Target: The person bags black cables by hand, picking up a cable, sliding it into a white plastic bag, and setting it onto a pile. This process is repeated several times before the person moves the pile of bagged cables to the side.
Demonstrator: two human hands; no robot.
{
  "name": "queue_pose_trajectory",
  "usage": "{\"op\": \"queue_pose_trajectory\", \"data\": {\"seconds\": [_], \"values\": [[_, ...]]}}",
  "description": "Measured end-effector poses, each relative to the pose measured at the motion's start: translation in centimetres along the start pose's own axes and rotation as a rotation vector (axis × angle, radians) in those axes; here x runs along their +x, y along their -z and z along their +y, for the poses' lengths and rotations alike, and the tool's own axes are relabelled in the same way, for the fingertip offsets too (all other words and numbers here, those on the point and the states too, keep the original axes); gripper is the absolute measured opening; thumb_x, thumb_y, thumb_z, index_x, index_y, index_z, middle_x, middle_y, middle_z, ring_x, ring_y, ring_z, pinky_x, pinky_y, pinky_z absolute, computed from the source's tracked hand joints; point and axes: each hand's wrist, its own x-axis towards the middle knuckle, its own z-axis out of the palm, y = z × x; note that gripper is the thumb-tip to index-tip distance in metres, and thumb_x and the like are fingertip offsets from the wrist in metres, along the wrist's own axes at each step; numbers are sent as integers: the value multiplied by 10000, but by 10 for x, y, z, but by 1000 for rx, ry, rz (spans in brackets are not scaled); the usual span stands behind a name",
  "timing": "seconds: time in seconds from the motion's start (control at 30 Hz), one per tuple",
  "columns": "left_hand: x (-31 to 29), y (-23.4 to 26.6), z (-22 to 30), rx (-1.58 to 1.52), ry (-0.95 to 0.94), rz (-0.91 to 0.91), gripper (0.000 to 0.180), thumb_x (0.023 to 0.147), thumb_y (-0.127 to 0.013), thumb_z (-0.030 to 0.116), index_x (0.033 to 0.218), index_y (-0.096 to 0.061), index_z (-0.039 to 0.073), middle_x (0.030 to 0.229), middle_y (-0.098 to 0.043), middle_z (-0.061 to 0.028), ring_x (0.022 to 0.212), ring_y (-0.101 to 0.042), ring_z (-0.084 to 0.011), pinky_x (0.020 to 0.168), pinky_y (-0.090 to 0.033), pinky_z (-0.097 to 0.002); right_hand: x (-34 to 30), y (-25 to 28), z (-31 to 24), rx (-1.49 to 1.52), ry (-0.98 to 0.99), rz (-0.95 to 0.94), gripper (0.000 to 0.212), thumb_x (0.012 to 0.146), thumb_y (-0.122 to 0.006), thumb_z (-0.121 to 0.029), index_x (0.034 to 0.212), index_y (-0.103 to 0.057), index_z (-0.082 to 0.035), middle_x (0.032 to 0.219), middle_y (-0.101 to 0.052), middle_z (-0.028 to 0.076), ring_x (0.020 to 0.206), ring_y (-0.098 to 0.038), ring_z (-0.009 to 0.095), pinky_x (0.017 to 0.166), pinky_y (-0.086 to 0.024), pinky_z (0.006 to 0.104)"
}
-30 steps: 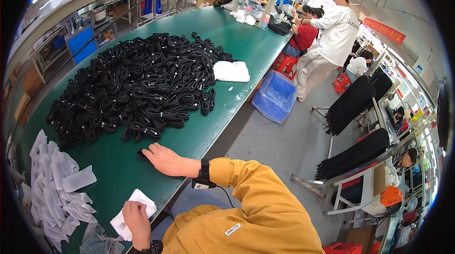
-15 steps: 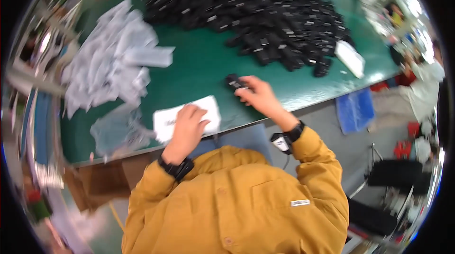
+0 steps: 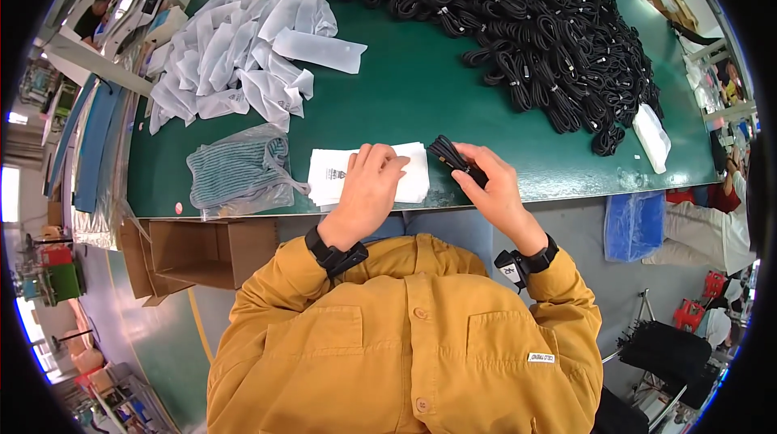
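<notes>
A folded bundle of black cable (image 3: 447, 152) is held between the thumb and fingers of my right hand (image 3: 495, 191), just over the table's near edge. Close to its left lies a flat stack of white bags (image 3: 414, 179) with dark printing. My left hand (image 3: 371, 191) rests on this stack, fingers bent and drawn together with the thumb at the top bag's right part; the exact grip under the fingertips is hidden. The bundle's end comes near the stack's right edge.
A large heap of black cable bundles (image 3: 534, 37) covers the far right of the green table (image 3: 396, 102). Filled white bags (image 3: 235, 45) pile up at the left. Nearer lie a clear bag with ribbed teal cloth (image 3: 235, 171) and, at far right, a white packet (image 3: 650, 138).
My right hand has brought the cable bundle closer to the white bags. My left hand has moved toward the stack's right part, its fingers drawn in. The whole view has shifted.
</notes>
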Motion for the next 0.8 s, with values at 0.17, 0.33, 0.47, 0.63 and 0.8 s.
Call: {"op": "queue_pose_trajectory", "data": {"seconds": [0.17,0.33,0.47,0.63,0.8], "values": [[4,-1,12,-72,-42,-68,165,764,-722,47,916,-661,60,916,-552,-55,843,-539,-258,729,-406,-373,-1,-1,4,8,-20,-3,360,858,-685,-27,1210,-614,-10,970,-639,102,849,-617,186,742,-496,286],[1,-7,1,-22,-76,-92,242,764,-741,97,992,-669,61,934,-547,-55,845,-539,-246,740,-406,-381,0,-1,3,3,6,1,355,854,-682,-24,1202,-615,-14,962,-644,125,841,-638,238,733,-511,316],[3,0,5,-1,-65,-85,287,765,-752,133,1031,-669,65,972,-561,-54,875,-544,-243,755,-406,-385,-2,-2,7,11,14,4,358,853,-683,-17,1204,-614,-10,981,-649,121,848,-634,222,742,-507,307],[5,12,8,87,-55,-58,300,763,-755,141,1041,-667,69,1014,-578,-57,922,-548,-251,768,-409,-392,-4,-2,8,10,9,1,361,853,-682,-13,1207,-612,-7,1002,-653,117,860,-631,206,752,-502,296],[-2,7,-2,40,-58,-74,268,759,-761,129,1003,-671,64,994,-588,-60,919,-556,-252,774,-420,-385,-3,-6,6,15,-11,-26,359,853,-681,-11,1206,-614,-8,995,-652,117,861,-632,206,752,-502,296]]}}
